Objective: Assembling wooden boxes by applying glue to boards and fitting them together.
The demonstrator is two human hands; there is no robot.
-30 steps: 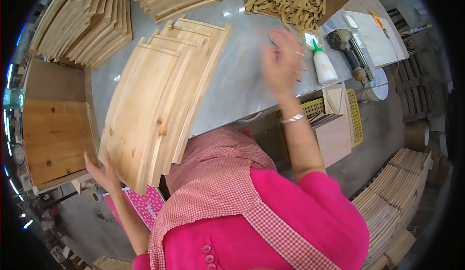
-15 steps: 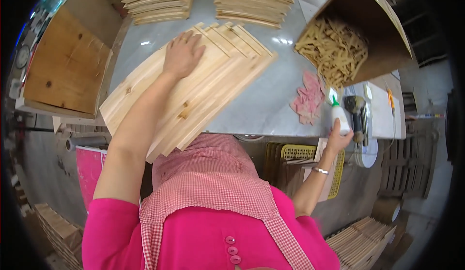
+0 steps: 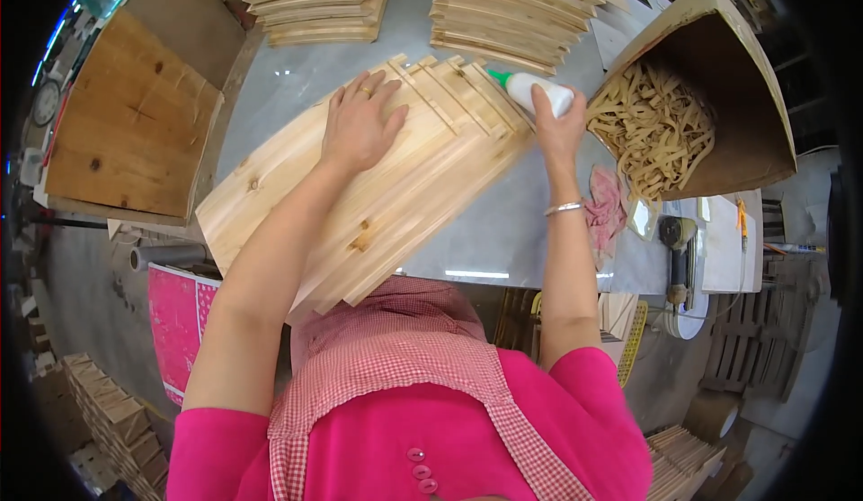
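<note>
Several pale wooden boards (image 3: 360,200) lie fanned and overlapping, slanting across the grey table, with narrow grooves near their far ends. My left hand (image 3: 361,128) rests on the top board, palm down with its fingers stretched out. In my right hand (image 3: 559,121) is a white squeeze bottle (image 3: 532,93) with a green nozzle. The bottle is tilted, its nozzle pointing left over the far right ends of the boards. Whether anything comes out of the nozzle cannot be seen.
Two stacks of boards (image 3: 315,2) stand at the back. On the right, an open box (image 3: 751,114) holds tan strips (image 3: 656,128), with a pink cloth (image 3: 607,204) and a dark-handled tool (image 3: 678,258) nearer me. An upright wooden panel (image 3: 130,114) stands at the left.
My right hand has carried the bottle from the table's right front edge up and left to the boards' far ends. My left hand stays on the top board.
</note>
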